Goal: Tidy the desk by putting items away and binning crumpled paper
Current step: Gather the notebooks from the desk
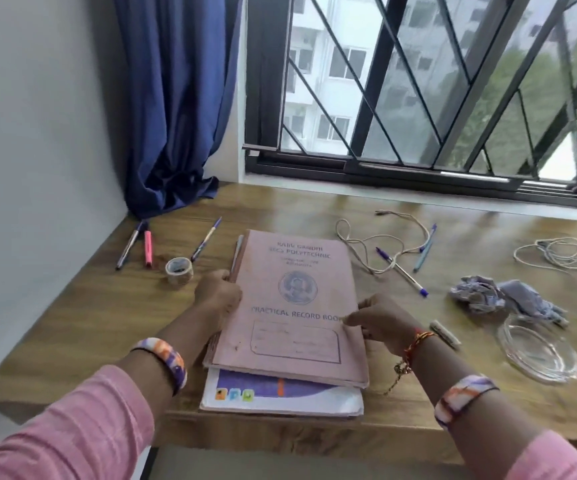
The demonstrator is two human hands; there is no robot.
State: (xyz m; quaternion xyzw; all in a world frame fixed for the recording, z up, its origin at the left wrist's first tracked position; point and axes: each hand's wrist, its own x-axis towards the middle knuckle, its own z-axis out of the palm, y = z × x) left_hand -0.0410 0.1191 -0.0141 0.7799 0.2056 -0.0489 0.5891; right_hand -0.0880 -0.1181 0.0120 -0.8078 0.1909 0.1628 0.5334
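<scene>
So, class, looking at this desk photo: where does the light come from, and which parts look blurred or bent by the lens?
Head view: daylight enters through the window and leaves pale glare on the desk below it; the window bars look smeared; the crumpled paper and glass dish are soft at the right; the wide lens bows the wall and desk edges; the record book title stays mostly readable.
</scene>
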